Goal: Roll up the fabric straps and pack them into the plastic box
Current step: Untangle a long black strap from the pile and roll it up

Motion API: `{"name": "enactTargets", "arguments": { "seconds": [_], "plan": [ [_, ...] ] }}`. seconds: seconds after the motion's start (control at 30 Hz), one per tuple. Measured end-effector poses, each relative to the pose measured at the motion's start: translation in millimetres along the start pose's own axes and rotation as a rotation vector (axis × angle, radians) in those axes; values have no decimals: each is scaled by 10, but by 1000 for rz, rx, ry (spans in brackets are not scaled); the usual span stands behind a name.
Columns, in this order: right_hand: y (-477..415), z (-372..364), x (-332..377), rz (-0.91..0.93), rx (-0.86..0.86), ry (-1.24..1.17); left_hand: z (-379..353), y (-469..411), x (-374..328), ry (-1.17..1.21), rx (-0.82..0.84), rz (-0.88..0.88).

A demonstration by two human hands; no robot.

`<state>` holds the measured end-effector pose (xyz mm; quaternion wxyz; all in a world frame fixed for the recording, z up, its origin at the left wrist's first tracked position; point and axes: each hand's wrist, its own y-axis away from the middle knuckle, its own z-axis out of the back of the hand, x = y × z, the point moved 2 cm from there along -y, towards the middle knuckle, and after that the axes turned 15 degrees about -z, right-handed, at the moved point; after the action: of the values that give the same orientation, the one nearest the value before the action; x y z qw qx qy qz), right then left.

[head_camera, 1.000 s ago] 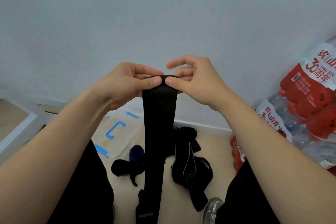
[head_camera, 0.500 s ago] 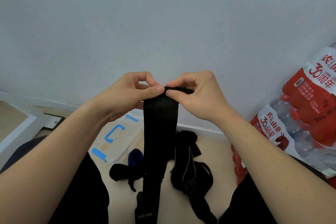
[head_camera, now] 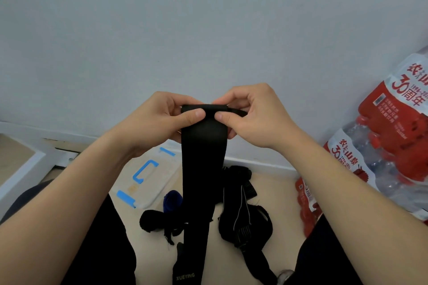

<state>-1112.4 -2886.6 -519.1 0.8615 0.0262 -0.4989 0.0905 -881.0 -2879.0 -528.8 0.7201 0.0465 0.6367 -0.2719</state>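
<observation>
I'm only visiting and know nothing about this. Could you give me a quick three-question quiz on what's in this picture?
1. True or false: the left hand and the right hand both pinch the top end of the black strap.
2. The small rolled strap on the floor is: A red, B blue, C green?
3. Fill in: the clear plastic box lies to the person's ____ of the hanging strap.
Key: 1 true; 2 B; 3 left.
</observation>
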Motion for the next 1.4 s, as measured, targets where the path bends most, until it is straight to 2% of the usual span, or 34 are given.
{"name": "enactTargets", "arguments": {
  "seconds": [0.1, 0.27, 0.37, 0.5, 0.73, 0.83, 0.93, 1.03, 1.13, 1.23, 1.3, 1.4],
  "plan": [
    [61, 17, 6, -19, 26, -49, -23, 15, -26, -47, -21, -55],
    [116, 14, -15, -203, 123, -268, -67, 44, -45, -48, -49, -80],
    [153, 23, -25, -222, 92, -357, -108, 66, -66, 33, -50, -72],
    [194, 32, -18, -199, 25, -274, -92, 82, -53, -2, -70, -45],
    [268, -78, 58, -374, 209, -245, -111, 122, -71, -122, 2, -107],
    [272, -83, 28, -443, 270, -293, -123, 118, -52, -185, -25, -100],
    [278, -96, 0, -472, 301, -235, -121, 106, -39, -216, -95, -91],
    [271, -108, 4, -449, 252, -249, -112, 106, -36, -196, -87, -57],
    [276, -100, 26, -400, 202, -313, -87, 102, -66, -60, -43, -1],
    [293, -109, 29, -309, 130, -293, -65, 120, -79, -18, 95, 96],
    [306, -100, 40, -238, 99, -252, -68, 131, -85, -82, 169, 81],
    [292, -20, 71, -233, 139, -256, -54, 125, -101, -133, 110, -7]
  ]
}}
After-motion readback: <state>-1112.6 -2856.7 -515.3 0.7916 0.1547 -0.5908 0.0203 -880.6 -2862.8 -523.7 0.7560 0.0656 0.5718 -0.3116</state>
